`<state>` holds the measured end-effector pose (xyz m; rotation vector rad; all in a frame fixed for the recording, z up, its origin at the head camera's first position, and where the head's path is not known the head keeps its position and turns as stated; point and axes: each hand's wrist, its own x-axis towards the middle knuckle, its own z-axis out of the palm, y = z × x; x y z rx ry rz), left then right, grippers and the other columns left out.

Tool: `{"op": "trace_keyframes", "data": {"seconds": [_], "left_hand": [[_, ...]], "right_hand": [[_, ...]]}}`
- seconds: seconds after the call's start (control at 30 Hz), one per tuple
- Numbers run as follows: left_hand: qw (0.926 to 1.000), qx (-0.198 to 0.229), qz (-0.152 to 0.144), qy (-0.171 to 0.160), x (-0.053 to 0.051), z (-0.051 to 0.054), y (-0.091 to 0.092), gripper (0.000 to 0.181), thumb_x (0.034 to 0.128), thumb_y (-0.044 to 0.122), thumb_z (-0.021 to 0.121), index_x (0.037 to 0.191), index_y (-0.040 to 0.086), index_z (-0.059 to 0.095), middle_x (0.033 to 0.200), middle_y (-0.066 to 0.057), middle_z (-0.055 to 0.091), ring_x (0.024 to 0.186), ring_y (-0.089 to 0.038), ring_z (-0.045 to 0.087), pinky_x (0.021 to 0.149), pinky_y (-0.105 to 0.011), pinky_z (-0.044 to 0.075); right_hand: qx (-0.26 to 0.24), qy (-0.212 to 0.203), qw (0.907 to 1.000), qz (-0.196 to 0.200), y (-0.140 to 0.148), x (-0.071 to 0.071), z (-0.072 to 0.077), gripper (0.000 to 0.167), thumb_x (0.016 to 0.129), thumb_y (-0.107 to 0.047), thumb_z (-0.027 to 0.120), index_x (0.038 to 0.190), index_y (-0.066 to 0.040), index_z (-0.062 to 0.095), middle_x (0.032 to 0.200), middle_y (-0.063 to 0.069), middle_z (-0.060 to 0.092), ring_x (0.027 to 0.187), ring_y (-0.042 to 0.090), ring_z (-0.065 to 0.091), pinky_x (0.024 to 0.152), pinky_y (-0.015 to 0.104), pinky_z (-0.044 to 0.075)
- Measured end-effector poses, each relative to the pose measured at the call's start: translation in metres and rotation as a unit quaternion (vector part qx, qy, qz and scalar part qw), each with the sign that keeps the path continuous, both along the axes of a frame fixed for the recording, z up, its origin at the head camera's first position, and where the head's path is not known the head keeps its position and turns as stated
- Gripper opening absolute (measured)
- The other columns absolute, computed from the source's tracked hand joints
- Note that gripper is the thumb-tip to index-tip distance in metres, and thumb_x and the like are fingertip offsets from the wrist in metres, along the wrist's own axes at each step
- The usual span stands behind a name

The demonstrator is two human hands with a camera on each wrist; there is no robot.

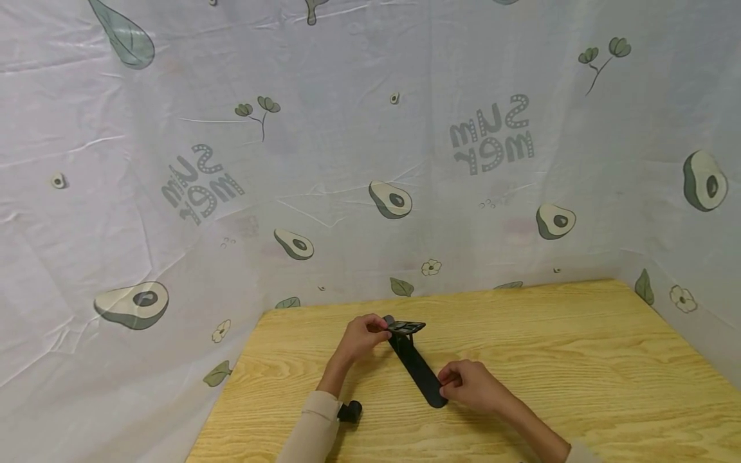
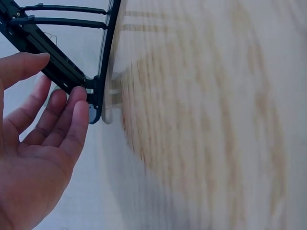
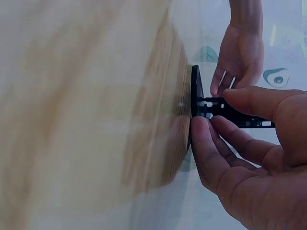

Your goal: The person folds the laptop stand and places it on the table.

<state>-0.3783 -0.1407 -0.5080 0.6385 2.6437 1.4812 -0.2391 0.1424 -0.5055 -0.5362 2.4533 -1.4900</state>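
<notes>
A black folding stand (image 1: 418,372) lies on the wooden table, its long flat base with rounded ends running diagonally. At the far end, a hinged slotted panel (image 1: 407,326) is raised at an angle on thin support arms (image 2: 67,21). My left hand (image 1: 360,337) holds the panel at its hinge end, thumb on one side and fingertips on the other. My right hand (image 1: 471,386) has curled fingers at the base's near end. In the right wrist view, its fingertips (image 3: 200,128) touch the base's edge; the left hand shows behind.
The wood-grain table (image 1: 550,347) reaches back to a pale curtain (image 1: 347,148) printed with avocados and leaves, which also hangs along both sides. A small black object (image 1: 350,411) sits beside the left cuff, partly hidden by the sleeve.
</notes>
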Motion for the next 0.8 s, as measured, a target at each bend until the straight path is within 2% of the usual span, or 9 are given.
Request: {"op": "trace_keyframes", "data": {"seconds": [0.3, 0.63, 0.8], "left_hand": [[0.9994, -0.033, -0.014, 0.003, -0.002, 0.003, 0.003, 0.012, 0.0969, 0.016, 0.079, 0.105, 0.008, 0.075, 0.100, -0.008, 0.078, 0.091, -0.013, 0.073, 0.079, -0.029, 0.059], [0.9991, -0.030, -0.030, 0.002, -0.010, 0.004, 0.009, 0.013, 0.0968, 0.013, 0.077, 0.107, 0.005, 0.075, 0.103, -0.012, 0.078, 0.099, -0.024, 0.076, 0.084, -0.036, 0.061], [0.9991, -0.031, -0.029, -0.003, -0.011, 0.002, 0.012, 0.013, 0.0980, 0.014, 0.076, 0.108, 0.006, 0.076, 0.105, -0.011, 0.078, 0.101, -0.023, 0.076, 0.084, -0.034, 0.061]], "right_hand": [[0.003, -0.011, 0.9999, 0.004, -0.010, 0.005, 0.000, 0.023, 0.097, -0.008, 0.075, 0.115, 0.007, 0.072, 0.104, 0.009, 0.075, 0.093, 0.021, 0.071, 0.074, 0.026, 0.059], [0.008, -0.007, 0.9999, 0.011, -0.029, 0.006, 0.000, 0.022, 0.096, -0.007, 0.078, 0.111, 0.008, 0.074, 0.103, 0.010, 0.077, 0.092, 0.023, 0.073, 0.076, 0.029, 0.061], [0.014, -0.001, 0.9996, 0.024, -0.035, 0.008, -0.001, 0.024, 0.096, -0.007, 0.076, 0.114, 0.009, 0.074, 0.107, 0.014, 0.078, 0.095, 0.028, 0.074, 0.080, 0.035, 0.064]]}}
